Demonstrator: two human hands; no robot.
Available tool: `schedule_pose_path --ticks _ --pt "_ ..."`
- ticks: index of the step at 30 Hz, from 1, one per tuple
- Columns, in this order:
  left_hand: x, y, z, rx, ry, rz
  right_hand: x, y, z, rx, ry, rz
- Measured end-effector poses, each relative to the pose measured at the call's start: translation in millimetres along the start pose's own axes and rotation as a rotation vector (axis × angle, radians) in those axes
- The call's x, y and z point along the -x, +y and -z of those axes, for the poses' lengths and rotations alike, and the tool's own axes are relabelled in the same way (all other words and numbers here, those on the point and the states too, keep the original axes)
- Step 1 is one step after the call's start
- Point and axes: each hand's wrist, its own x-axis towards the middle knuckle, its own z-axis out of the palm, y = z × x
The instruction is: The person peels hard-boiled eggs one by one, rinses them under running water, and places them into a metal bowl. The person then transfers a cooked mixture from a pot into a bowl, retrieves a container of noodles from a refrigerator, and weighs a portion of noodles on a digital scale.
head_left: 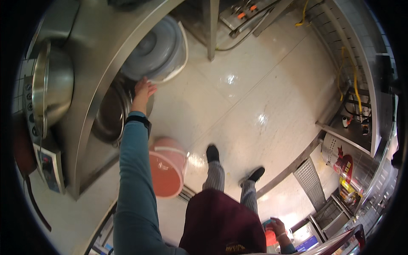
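Observation:
My left hand (145,90) reaches out under the steel counter at the left, fingers stretched and apart. Its fingertips are at the near edge of a grey round lid (155,51), which covers a pale bucket (184,44) on the floor; whether they touch it I cannot tell. Close to my left wrist, a dark round pot (111,114) stands partly hidden beneath the counter. My right hand (277,227) is low at the lower right, its fingers curled at a small red and teal thing (269,234) whose kind I cannot make out.
A pink bucket (166,172) stands on the floor beside my left forearm. On the steel counter (95,55) sits a large metal bowl (53,87). A counter leg (211,29) rises beyond the lidded bucket. To the right lie a perforated metal plate (309,182) and a steel cylinder (335,153).

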Motion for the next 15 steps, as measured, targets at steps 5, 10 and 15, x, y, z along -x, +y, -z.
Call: schedule_pose_path --ticks 5,10,15 --pt "90.6 -94.8 47.4 -0.444 -0.178 -0.204 5.4 -12.0 -26.0 -0.040 -0.074 -0.079" --pt "271.5 -184.8 98.2 -0.969 -0.398 -0.528 11.0 -22.0 -27.4 -0.017 -0.102 0.091" --pt "376.0 -251.0 116.6 -0.146 -0.511 0.418 26.0 -37.7 -0.8 0.062 -0.084 0.226"
